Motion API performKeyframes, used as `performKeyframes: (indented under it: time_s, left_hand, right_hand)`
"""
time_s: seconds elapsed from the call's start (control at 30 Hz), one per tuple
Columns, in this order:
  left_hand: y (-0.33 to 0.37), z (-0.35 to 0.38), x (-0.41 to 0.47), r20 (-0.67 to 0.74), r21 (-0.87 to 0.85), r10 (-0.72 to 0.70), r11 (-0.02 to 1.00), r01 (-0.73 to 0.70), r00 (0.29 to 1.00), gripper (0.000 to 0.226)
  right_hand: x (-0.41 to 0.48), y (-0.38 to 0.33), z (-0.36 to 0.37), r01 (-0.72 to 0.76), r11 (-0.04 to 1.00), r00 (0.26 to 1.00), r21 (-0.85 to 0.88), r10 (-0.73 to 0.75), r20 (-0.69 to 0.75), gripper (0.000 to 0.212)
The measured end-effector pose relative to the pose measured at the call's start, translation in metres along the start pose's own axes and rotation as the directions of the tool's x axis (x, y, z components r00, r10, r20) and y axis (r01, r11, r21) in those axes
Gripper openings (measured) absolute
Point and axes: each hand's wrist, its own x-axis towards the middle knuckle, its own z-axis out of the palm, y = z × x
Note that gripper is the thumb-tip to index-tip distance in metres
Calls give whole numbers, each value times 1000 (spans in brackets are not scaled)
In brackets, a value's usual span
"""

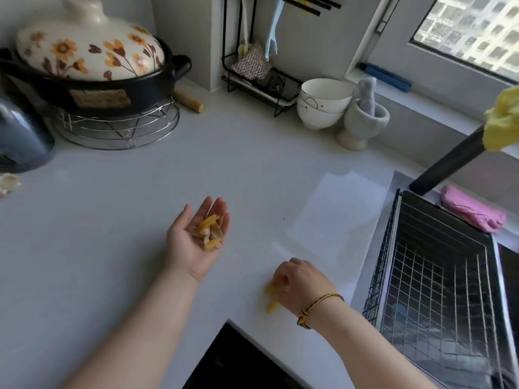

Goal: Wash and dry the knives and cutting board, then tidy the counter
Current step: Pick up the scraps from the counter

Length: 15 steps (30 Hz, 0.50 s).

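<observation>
Nearest, the right hand (302,282), a braided gold cord at its wrist, curls its fingertips onto thin yellow scraps (271,306) on the smooth pale counter (112,220), pinching one. Further out, the left hand (191,240) lies palm up, fingers relaxed, cupping a heap of curled peelings (209,231). To the right, a wire rack (438,276) spans the sink, with a crumpled pink cloth (471,210) beside it. Beyond stand stacked white bowls (323,103), a stone mortar (362,124) and a floral-lidded black clay pot (92,71).

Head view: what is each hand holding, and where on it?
Left hand carries yellow peelings on its upturned palm. Right hand, fingertips curled, pinches scraps on the counter; blur hides where.
</observation>
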Motion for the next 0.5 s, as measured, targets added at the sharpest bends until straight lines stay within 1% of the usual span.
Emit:
performKeyframes:
  time_s: [0.07, 0.1, 0.17, 0.2, 0.3, 0.4, 0.47, 0.5]
  left_hand:
    - [-3, -1, -5, 19, 11, -17, 1000, 17, 1000, 21]
    - [-4, 0, -8, 41, 4, -15, 1000, 14, 999, 25]
    - [-5, -4, -8, 74, 0, -11, 1000, 11, 997, 46]
    - [-6, -4, -9, 78, 0, -8, 1000, 8, 997, 48]
    - [-12, -3, -14, 49, 35, 8, 999, -9, 999, 34]
    - [-18, 0, -22, 75, 27, 18, 999, -20, 997, 37]
    - [-20, 5, -27, 48, 74, 15, 997, -18, 999, 21]
    - [-21, 5, -27, 27, 75, 27, 997, -29, 999, 22]
  right_hand:
    - [0, 3, 2, -17, 1000, 999, 10, 17, 34, 26]
    - [0, 5, 3, -16, 1000, 999, 14, 15, 42, 25]
    - [0, 8, 4, 1, 1000, 1000, 25, -2, 21, 24]
    - [0, 11, 5, 16, 999, 1000, 29, -16, -3, 23]
    - [-6, 19, 7, 46, 996, 994, 77, -38, -100, 17]
    - [-15, 26, 7, 148, 975, 970, 167, -111, -216, 8]
    - [-20, 26, 5, 240, 960, 958, 147, -209, -196, 13]
    - [-21, 25, 5, 267, 957, 956, 112, -248, -158, 18]
